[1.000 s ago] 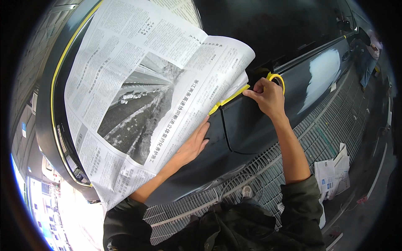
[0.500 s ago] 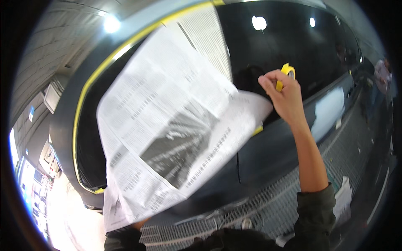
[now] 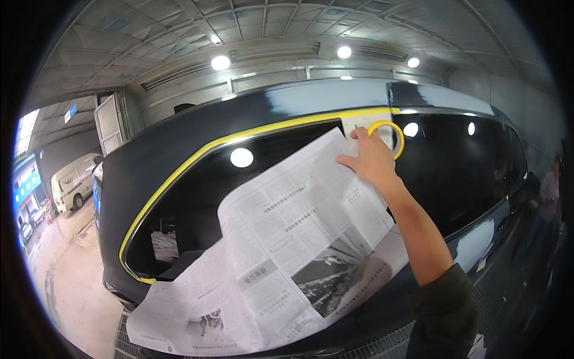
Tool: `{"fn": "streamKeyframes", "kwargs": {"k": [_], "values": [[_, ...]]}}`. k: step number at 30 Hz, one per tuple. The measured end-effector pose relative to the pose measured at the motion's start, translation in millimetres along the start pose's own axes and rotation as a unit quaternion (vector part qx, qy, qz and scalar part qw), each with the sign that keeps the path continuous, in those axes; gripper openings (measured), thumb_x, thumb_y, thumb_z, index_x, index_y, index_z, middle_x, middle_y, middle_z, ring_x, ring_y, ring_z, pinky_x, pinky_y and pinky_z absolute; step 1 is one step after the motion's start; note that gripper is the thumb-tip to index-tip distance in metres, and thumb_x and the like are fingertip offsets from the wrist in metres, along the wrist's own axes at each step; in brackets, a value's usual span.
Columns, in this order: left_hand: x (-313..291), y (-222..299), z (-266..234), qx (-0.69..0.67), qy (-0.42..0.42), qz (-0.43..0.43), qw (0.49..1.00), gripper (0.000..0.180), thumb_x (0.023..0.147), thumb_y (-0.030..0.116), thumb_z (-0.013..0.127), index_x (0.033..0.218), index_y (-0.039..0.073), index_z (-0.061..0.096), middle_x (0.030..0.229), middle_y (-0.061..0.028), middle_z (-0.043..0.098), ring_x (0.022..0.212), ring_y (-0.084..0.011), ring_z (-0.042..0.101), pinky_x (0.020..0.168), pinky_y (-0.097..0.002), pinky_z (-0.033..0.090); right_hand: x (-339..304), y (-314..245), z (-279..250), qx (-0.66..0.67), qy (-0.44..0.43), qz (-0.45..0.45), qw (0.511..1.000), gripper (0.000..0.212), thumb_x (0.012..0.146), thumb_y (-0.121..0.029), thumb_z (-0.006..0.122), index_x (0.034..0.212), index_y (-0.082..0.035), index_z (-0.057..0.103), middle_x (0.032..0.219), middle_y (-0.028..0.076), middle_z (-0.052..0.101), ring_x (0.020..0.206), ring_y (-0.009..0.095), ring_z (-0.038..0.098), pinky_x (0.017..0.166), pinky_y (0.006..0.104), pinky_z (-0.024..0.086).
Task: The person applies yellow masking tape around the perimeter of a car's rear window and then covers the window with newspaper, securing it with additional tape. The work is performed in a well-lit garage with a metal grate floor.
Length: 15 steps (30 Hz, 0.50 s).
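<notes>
My right hand [image 3: 378,160] reaches up to the top right corner of a dark side window [image 3: 200,206] on a vehicle. A roll of yellow masking tape [image 3: 401,141] hangs at its fingers, and the thumb and index finger are parted near the top edge of a newspaper sheet [image 3: 263,239]. The sheet slants in front of the window's lower part and the door below, creased and curling at the left. Along the window's upper and left border runs a strip of yellow tape [image 3: 269,127]. My left hand is out of sight; the newspaper covers the lower left area.
A pale paper piece [image 3: 354,122] covers part of the pillar between the windows. Another dark window [image 3: 454,173] lies right of it. Grey filler patches [image 3: 335,94] mark the bodywork. Floor grating [image 3: 134,341] runs below. A white van [image 3: 76,179] stands outside, left; a person [image 3: 550,191] is at far right.
The view has tilted up, showing more roof and ceiling. My right hand has moved toward the window's top right corner; the newspaper sits lower against the window. My left wrist has dropped from sight.
</notes>
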<state>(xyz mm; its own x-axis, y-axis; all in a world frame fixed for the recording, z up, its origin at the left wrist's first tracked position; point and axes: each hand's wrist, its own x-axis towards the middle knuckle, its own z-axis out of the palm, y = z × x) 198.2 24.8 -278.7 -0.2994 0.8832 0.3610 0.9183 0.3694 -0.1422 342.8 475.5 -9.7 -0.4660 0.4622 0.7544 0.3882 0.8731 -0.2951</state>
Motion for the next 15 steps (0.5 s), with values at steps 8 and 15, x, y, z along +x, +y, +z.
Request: {"fn": "streamKeyframes", "kwargs": {"k": [8,15], "values": [[-79.8,-81.3,4.8,-0.049,0.017,-0.095,0.994,0.042,0.099,0.023,0.066,0.135,0.003,0.061,0.139,-0.017,0.063,0.131,-0.0325,0.058,0.113,-0.0397,0.045,-1.7,-6.7,26.5,0.031,-0.007,0.008,0.999,0.06,0.08,-0.038,0.091,0.123,-0.009,0.06,0.104,0.014,0.071,0.1,0.034,0.071,0.086,0.0442,0.055],[-149.1,-156.4,12.8,-0.151,0.063,-0.192,0.968,0.039,0.1,0.02,0.065,0.134,0.003,0.061,0.136,-0.0177,0.064,0.128,-0.0324,0.06,0.111,-0.0381,0.047,11.0,51.0,44.8,0.063,0.03,-0.055,0.996,0.044,0.081,-0.028,0.09,0.11,-0.007,0.064,0.079,0.004,0.059,0.071,0.019,0.059,0.068,0.036,0.051]]}}
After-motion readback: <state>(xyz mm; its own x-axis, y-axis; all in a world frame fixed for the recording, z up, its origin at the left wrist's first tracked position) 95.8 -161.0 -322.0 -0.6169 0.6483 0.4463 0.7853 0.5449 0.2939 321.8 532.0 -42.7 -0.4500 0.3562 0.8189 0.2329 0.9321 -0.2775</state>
